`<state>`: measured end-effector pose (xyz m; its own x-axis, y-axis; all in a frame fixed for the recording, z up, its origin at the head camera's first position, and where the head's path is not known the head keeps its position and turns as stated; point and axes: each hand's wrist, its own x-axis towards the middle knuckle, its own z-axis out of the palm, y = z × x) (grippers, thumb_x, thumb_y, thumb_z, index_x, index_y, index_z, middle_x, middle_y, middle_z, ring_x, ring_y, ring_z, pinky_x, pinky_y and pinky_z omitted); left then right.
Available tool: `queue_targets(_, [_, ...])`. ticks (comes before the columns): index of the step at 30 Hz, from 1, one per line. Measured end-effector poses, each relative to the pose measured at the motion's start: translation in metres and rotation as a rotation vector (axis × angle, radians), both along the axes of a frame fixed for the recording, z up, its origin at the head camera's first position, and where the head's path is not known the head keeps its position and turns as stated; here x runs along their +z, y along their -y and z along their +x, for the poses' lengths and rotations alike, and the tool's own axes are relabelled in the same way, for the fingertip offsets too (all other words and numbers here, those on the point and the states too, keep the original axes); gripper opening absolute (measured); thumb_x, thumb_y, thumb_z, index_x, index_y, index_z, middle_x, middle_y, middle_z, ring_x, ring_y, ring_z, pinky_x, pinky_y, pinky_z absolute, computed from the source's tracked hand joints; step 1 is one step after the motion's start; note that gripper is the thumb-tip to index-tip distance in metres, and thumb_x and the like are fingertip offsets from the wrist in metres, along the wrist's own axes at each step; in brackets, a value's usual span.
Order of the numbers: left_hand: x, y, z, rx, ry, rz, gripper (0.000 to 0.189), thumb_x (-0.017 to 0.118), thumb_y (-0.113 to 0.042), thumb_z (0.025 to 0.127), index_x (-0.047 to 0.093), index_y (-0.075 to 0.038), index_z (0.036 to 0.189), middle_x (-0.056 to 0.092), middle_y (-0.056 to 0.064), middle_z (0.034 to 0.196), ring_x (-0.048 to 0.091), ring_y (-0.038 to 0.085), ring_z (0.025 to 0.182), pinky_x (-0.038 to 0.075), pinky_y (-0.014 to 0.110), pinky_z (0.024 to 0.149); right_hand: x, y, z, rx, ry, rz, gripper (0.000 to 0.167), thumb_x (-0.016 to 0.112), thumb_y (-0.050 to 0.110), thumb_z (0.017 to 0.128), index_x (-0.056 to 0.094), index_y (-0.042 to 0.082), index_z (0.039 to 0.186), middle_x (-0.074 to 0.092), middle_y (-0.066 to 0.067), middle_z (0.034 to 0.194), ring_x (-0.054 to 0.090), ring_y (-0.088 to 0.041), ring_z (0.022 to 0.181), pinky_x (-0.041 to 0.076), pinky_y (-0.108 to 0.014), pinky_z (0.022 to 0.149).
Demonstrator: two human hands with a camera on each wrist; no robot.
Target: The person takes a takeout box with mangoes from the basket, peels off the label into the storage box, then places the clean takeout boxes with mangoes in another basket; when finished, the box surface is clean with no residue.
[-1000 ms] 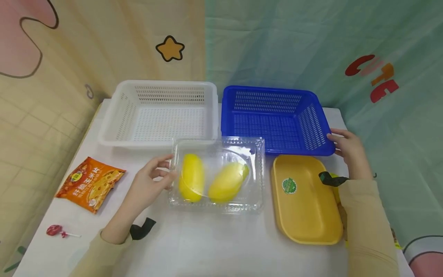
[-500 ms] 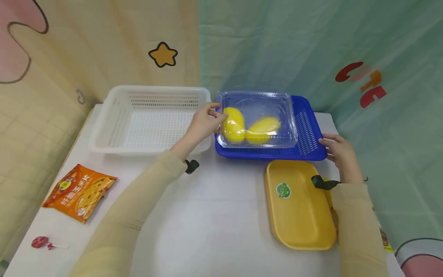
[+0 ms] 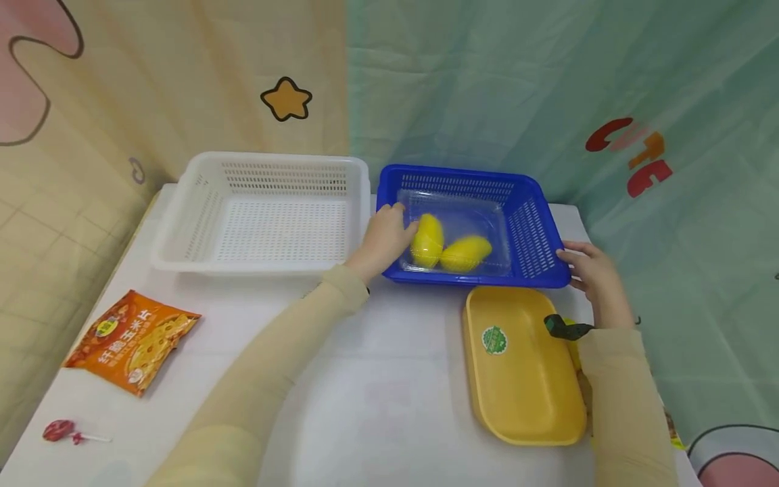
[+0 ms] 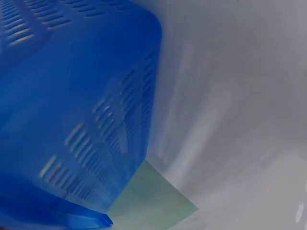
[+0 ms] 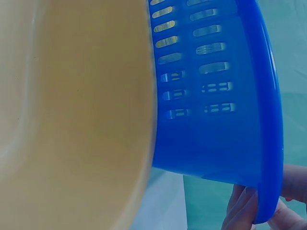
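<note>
Two yellow mangoes (image 3: 428,241) lie in a clear plastic box (image 3: 496,226), which sits low inside the blue basket (image 3: 535,276). My left hand (image 3: 383,238) reaches over the basket's left rim and pinches the left edge of the box, thumb towards the mangoes; its fingertips are partly hidden. At the basket's front right corner, my right hand (image 3: 593,279) grips the rim. The right wrist view shows its fingers (image 5: 242,208) under the blue rim (image 5: 271,120), with other fingers on the outer side. The left wrist view shows the outside of the blue basket (image 4: 72,96) but no hand.
A white basket (image 3: 258,266) stands left of the blue one. In front of the blue basket lies a yellow tray (image 3: 526,379) with a green sticker. An orange snack bag (image 3: 134,341) and a red lollipop (image 3: 59,430) lie at the left. Yellow items show partly behind the right forearm.
My left hand has carried the clear box of mangoes from the table's middle up and right, then down into the blue basket. The right hand stays at the basket's corner.
</note>
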<state>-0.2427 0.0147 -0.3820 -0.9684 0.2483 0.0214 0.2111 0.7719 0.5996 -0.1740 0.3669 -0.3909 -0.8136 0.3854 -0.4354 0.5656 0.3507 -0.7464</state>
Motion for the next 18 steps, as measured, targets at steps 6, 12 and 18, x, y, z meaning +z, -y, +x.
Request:
queue_targets(6, [-0.001,0.004,0.009,-0.041,-0.061,-0.062,0.049,0.058,-0.028,0.099,0.053,0.003,0.137,0.054,0.023,0.136,0.061,0.038,0.116,0.050,0.045,0.101,-0.006,0.002,-0.004,-0.004,0.000,0.014,0.066,0.050,0.044,0.100,0.030,0.015,0.155,0.036,-0.022,0.155,0.046,-0.037,0.133,0.041,-0.048,0.111])
queue_targets(12, [0.015,0.029,0.020,-0.087,-0.046,0.183,0.038,0.058,-0.026,0.099,0.061,-0.005,0.131,0.061,0.016,0.128,0.062,0.026,0.106,0.053,0.037,0.089,-0.039,-0.033,-0.020,-0.064,-0.032,0.020,0.059,0.063,0.050,0.091,0.049,0.030,0.144,0.060,-0.007,0.135,0.062,-0.024,0.111,0.054,-0.040,0.095])
queue_targets(18, [0.037,0.070,0.043,-0.100,-0.032,0.244,0.036,0.057,-0.029,0.100,0.062,-0.012,0.131,0.066,0.006,0.126,0.064,0.022,0.102,0.055,0.035,0.085,-0.048,-0.043,-0.023,-0.068,-0.035,0.124,0.060,0.061,0.052,0.092,0.048,0.027,0.146,0.059,-0.004,0.131,0.066,-0.013,0.095,0.059,-0.035,0.082])
